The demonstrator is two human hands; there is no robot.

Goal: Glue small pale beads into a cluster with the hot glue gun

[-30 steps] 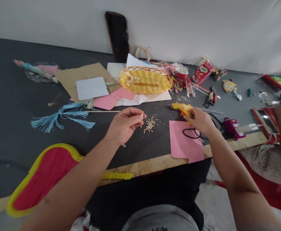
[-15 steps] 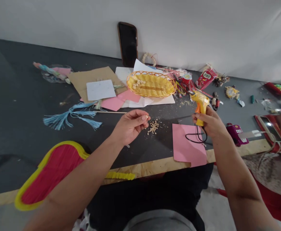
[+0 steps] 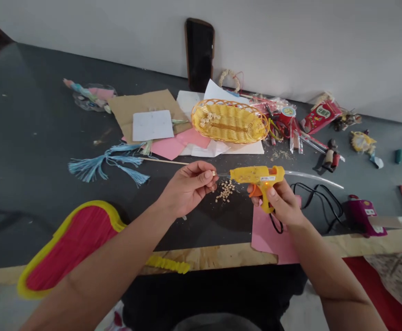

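Note:
My left hand (image 3: 192, 187) is closed, with thumb and finger pinching a small beige piece (image 3: 213, 173). A thin wooden stick (image 3: 166, 161) runs from beside the blue tassel (image 3: 99, 164) to behind this hand; whether the hand also grips it is hidden. My right hand (image 3: 283, 202) is wrapped round a yellow hot glue gun (image 3: 256, 174), with fingers at its orange trigger. The gun lies level, its nozzle close to the beige piece; I cannot tell if they touch. A clear glue stick (image 3: 314, 178) sticks out of its back. Below the nozzle lies a scatter of beige bits (image 3: 225, 191).
A yellow woven basket (image 3: 235, 131) with a few beige pieces stands on papers. A phone (image 3: 200, 55) leans on the wall. Pink paper (image 3: 264, 234) and a purple device (image 3: 364, 216) lie right, near the black cord (image 3: 321, 193). A red-and-yellow padded shape (image 3: 80, 243) overhangs the front edge.
My right hand has brought the glue gun left and down, turning it from upright to level with its nozzle at the left fingertips. The left hand keeps its pinch. The view has shifted slightly.

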